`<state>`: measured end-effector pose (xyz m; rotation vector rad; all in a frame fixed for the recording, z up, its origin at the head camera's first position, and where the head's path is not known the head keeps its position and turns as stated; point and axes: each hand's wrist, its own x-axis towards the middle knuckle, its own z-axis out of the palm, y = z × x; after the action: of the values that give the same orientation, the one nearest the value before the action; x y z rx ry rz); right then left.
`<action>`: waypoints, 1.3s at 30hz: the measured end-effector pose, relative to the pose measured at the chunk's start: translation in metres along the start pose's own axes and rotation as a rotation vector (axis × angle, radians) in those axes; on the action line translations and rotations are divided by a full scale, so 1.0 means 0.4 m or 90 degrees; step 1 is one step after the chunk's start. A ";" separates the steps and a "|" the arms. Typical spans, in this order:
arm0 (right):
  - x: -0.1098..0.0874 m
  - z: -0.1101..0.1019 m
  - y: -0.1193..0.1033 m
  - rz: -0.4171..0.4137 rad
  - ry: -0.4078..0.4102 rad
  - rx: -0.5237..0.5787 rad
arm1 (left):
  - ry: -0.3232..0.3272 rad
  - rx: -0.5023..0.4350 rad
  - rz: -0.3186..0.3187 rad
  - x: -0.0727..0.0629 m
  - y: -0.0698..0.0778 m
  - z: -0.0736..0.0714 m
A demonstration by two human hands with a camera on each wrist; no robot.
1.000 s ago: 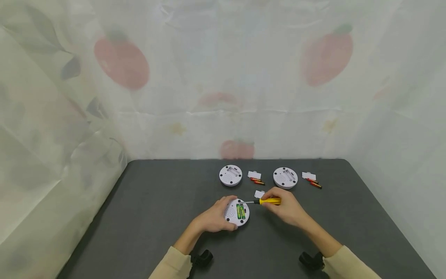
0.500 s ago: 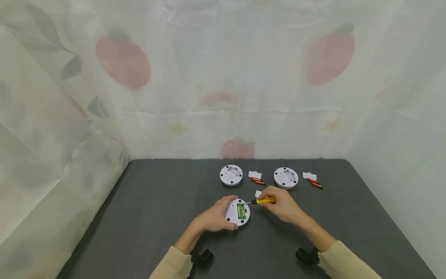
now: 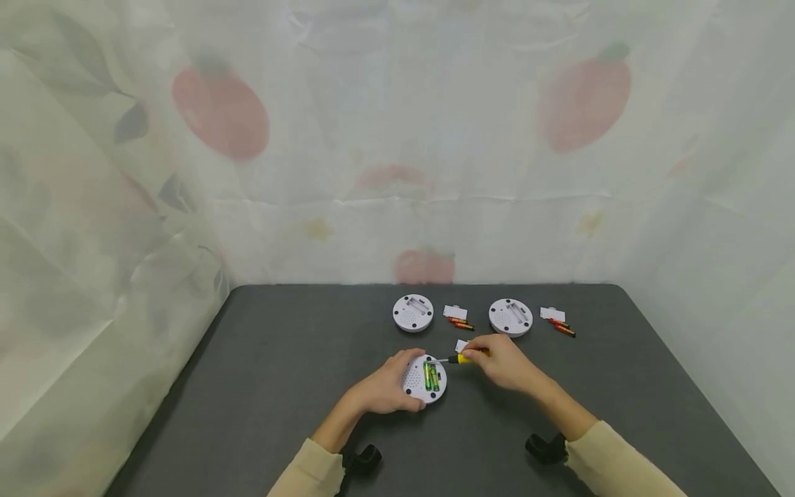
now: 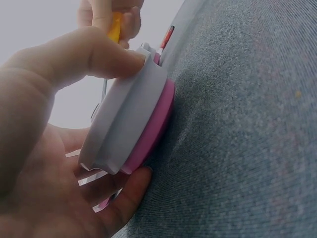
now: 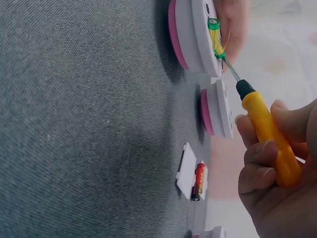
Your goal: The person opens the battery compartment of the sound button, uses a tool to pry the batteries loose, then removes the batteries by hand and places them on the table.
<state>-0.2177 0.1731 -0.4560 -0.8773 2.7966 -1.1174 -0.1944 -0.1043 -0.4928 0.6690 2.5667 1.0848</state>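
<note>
My left hand [image 3: 386,384] grips a round white device [image 3: 413,378] by its rim, thumb and fingers on opposite sides. Its underside faces up, and the left wrist view shows a pink lower rim [image 4: 153,126]. Two green batteries [image 3: 431,377] sit in its open compartment. In my right hand [image 3: 506,362] is a screwdriver with a yellow handle [image 5: 270,134], held between thumb and curled fingers. The metal shaft [image 5: 231,69] reaches the end of a battery [image 5: 215,37] in the right wrist view. Whether the tip touches the battery or a contact, I cannot tell.
Behind stand two more white devices, one left [image 3: 410,319] and one right [image 3: 506,322], with bare compartments. Beside each lie a white cover [image 3: 455,313] and red batteries [image 3: 461,322]. Another cover [image 3: 461,345] lies partly behind my right hand. A printed curtain [image 3: 397,138] closes the back.
My right hand has moved slightly left with the screwdriver, and its fingers now cover more of the handle. The left hand keeps the device in place.
</note>
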 end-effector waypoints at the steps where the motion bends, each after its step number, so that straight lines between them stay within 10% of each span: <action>1: 0.000 0.000 0.002 0.014 -0.009 0.007 | -0.001 0.000 -0.001 0.000 0.000 0.000; 25: -0.073 -0.055 0.047 0.137 -0.002 0.174 | 0.007 0.007 0.006 -0.001 -0.001 0.004; 39: -0.172 -0.150 0.108 0.196 0.088 0.054 | 0.010 0.004 0.006 -0.001 -0.004 0.005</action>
<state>-0.1932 0.2713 -0.4520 -0.3582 2.8340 -1.2737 -0.1937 -0.1043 -0.4953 0.6771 2.5836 1.0893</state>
